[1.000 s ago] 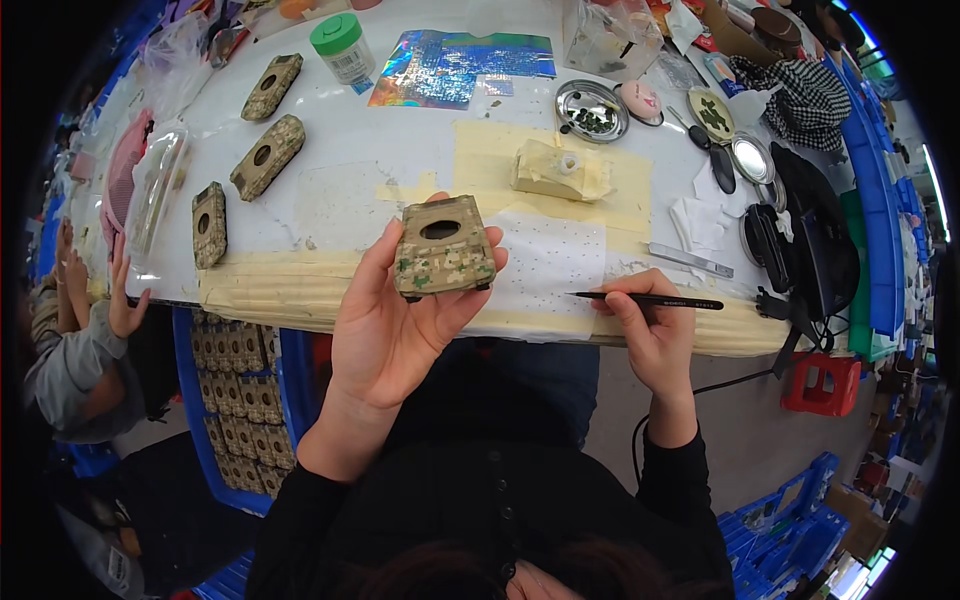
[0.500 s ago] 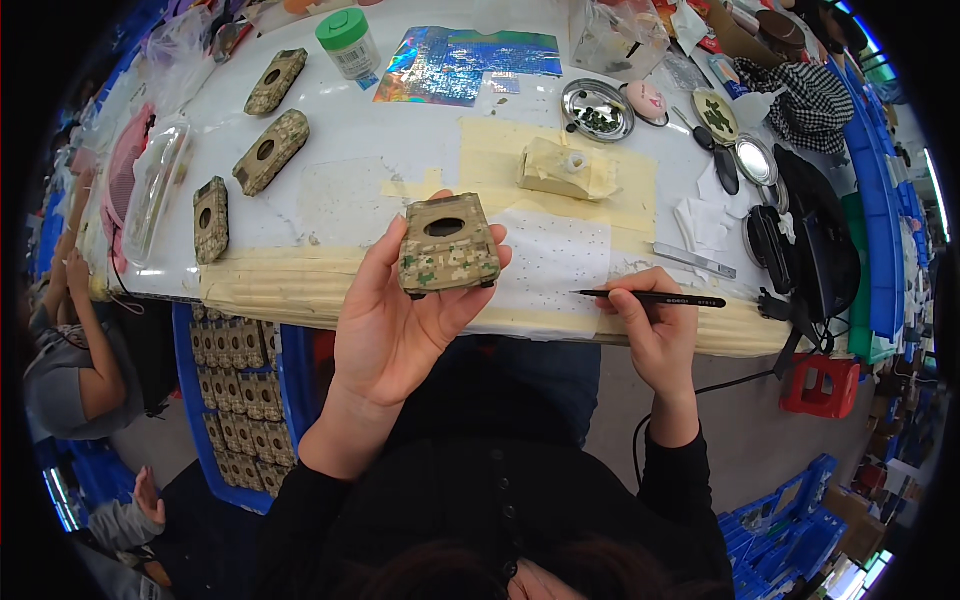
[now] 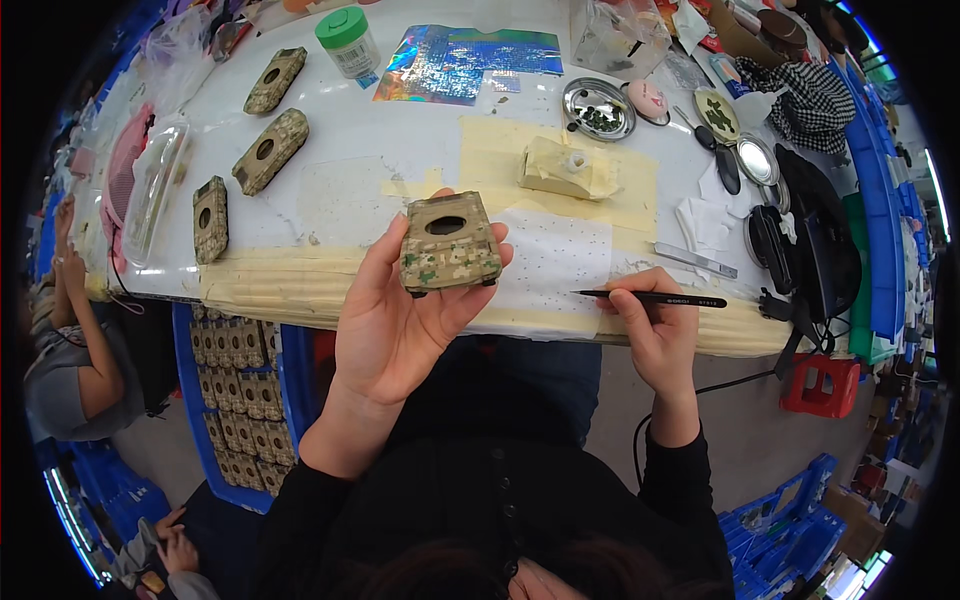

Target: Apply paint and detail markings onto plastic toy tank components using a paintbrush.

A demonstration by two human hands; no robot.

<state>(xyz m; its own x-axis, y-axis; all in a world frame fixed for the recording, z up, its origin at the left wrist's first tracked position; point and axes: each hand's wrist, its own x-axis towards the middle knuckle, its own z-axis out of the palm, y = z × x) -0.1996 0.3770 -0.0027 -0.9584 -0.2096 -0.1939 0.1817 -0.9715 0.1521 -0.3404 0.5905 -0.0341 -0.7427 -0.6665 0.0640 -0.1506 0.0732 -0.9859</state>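
Observation:
Raised over the table's front edge, a camouflage toy tank hull (image 3: pixel 450 262) with an oval hole in its top is in my left hand (image 3: pixel 385 335). The fingers wrap its sides from beneath. To the right, my right hand (image 3: pixel 655 330) pinches slim black tweezers (image 3: pixel 665 298), their fine tip pointing left, apart from the hull. Under the tip lies a white sheet (image 3: pixel 560 250) dotted with small dark specks. Three similar tank hulls, one upper (image 3: pixel 275 80), one middle (image 3: pixel 270 152) and one lower (image 3: pixel 210 220), rest at the table's left.
A taped block (image 3: pixel 570 170) stands beyond the sheet. Farther right are a round metal dish (image 3: pixel 598 108) of small green parts, metal tweezers (image 3: pixel 695 260) and a black bag (image 3: pixel 815 230). A green-lidded jar (image 3: pixel 347 45) stands at the back. Below left, a blue crate (image 3: pixel 190 400) holds many hulls.
My hands, the hull and the black tweezers have hardly moved. At the left, other people's hands have shifted.

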